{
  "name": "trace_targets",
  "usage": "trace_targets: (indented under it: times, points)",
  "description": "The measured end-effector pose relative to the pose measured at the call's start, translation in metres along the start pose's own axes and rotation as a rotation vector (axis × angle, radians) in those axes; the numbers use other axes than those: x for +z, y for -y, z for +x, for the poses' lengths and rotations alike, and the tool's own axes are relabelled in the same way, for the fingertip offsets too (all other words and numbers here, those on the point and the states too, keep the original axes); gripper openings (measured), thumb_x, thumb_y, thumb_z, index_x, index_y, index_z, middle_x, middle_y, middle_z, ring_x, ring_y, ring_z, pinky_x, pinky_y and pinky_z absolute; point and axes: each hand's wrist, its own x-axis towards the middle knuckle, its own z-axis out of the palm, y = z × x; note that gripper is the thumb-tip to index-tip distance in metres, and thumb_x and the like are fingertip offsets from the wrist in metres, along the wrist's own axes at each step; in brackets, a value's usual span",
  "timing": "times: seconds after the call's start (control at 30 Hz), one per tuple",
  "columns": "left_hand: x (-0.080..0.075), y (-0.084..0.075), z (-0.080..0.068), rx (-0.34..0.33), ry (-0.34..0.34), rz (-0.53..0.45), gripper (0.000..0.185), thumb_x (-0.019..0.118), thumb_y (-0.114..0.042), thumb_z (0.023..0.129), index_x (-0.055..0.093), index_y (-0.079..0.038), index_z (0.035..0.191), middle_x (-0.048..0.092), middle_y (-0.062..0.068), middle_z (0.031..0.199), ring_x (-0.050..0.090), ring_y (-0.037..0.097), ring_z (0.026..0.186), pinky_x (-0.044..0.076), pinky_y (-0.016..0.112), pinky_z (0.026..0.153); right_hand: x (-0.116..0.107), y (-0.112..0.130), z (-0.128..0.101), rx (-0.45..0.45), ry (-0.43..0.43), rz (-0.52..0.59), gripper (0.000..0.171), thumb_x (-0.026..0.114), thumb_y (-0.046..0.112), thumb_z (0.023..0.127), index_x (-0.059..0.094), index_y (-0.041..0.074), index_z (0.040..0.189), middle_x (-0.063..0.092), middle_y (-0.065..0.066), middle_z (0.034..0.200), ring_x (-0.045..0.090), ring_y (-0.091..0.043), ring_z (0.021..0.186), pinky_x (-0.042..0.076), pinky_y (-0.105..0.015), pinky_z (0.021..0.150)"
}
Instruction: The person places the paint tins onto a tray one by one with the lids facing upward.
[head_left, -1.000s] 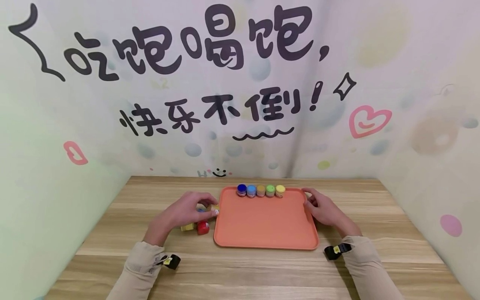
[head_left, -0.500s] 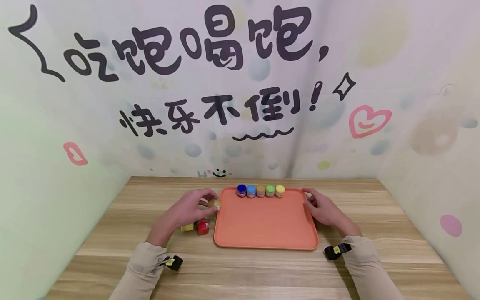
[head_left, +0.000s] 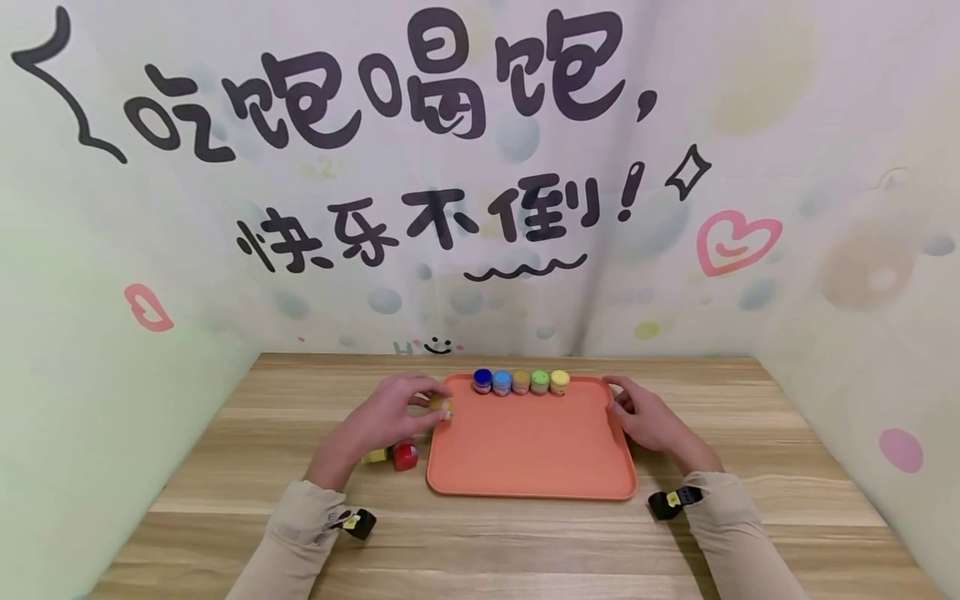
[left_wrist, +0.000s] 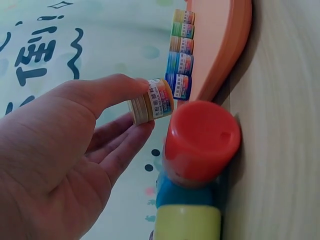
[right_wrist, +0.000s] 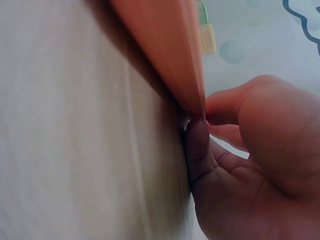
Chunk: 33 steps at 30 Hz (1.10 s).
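My left hand [head_left: 386, 417] pinches a small ochre-capped paint jar [head_left: 439, 406] [left_wrist: 151, 100] between thumb and fingers, held above the left rim of the orange tray [head_left: 525, 450]. Several small jars [head_left: 521, 382] with blue, light blue, ochre, green and yellow caps stand in a row along the tray's far edge [left_wrist: 181, 52]. A red-capped jar [head_left: 406, 454] [left_wrist: 201, 140] and a yellow jar [head_left: 374, 455] lie on the table left of the tray, a blue one [left_wrist: 184, 196] between them. My right hand [head_left: 647, 417] [right_wrist: 240, 165] grips the tray's right rim [right_wrist: 175, 60], thumb on top.
The wooden table [head_left: 495, 533] is boxed in by pale printed walls [head_left: 480, 167] at the back and both sides. Black straps sit on both wrists [head_left: 675, 500].
My left hand has lifted the ochre jar from the cluster left of the tray and carried it right and farther, to the tray's left rim. The right hand has stayed on the tray.
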Motion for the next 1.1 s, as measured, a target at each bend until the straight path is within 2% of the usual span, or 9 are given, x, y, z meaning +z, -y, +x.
trace_targets:
  times: [0.2,0.43,0.57,0.77,1.1]
  points:
    - [0.004,-0.003,0.007,-0.01,-0.007,0.066,0.029,0.079,-0.019,0.101,0.077,-0.009,0.128,0.073,0.006,0.125,0.076,0.025,0.11,0.064,0.044,0.098,0.0,-0.001,0.0,0.001,0.0,-0.001,0.052,0.057,0.012,0.111,0.044,-0.001,0.159,0.071,-0.014,0.109,0.064,-0.017,0.089,0.055,-0.036,0.079]
    - [0.012,-0.005,0.018,-0.002,-0.024,0.073,0.037,0.081,-0.017,0.099,0.074,-0.012,0.135,0.074,0.008,0.129,0.071,0.024,0.111,0.064,0.042,0.099,0.0,-0.001,0.0,-0.002,0.001,-0.003,0.052,0.057,0.012,0.111,0.043,-0.001,0.16,0.071,-0.014,0.11,0.065,-0.017,0.09,0.055,-0.036,0.079]
    - [0.017,-0.007,0.024,-0.034,-0.028,0.053,0.041,0.082,-0.017,0.098,0.072,-0.009,0.137,0.074,0.009,0.133,0.074,0.026,0.113,0.064,0.044,0.1,0.0,-0.001,0.0,-0.01,-0.002,-0.005,0.052,0.057,0.012,0.111,0.043,-0.002,0.159,0.071,-0.014,0.109,0.065,-0.017,0.089,0.055,-0.036,0.079]
    - [0.022,-0.011,0.03,-0.067,-0.05,0.056,0.037,0.083,-0.018,0.097,0.075,-0.007,0.132,0.074,0.009,0.13,0.074,0.028,0.112,0.064,0.048,0.099,0.0,-0.001,0.001,-0.009,-0.001,-0.008,0.052,0.057,0.012,0.111,0.044,-0.001,0.159,0.07,-0.014,0.108,0.064,-0.017,0.089,0.055,-0.035,0.079]
    - [0.032,-0.011,0.039,-0.05,-0.087,0.068,0.032,0.085,-0.018,0.096,0.079,-0.008,0.125,0.07,0.008,0.119,0.073,0.026,0.107,0.065,0.043,0.097,0.0,-0.004,0.001,-0.002,-0.002,-0.005,0.051,0.058,0.012,0.111,0.044,0.0,0.159,0.07,-0.013,0.108,0.064,-0.017,0.089,0.055,-0.035,0.079]
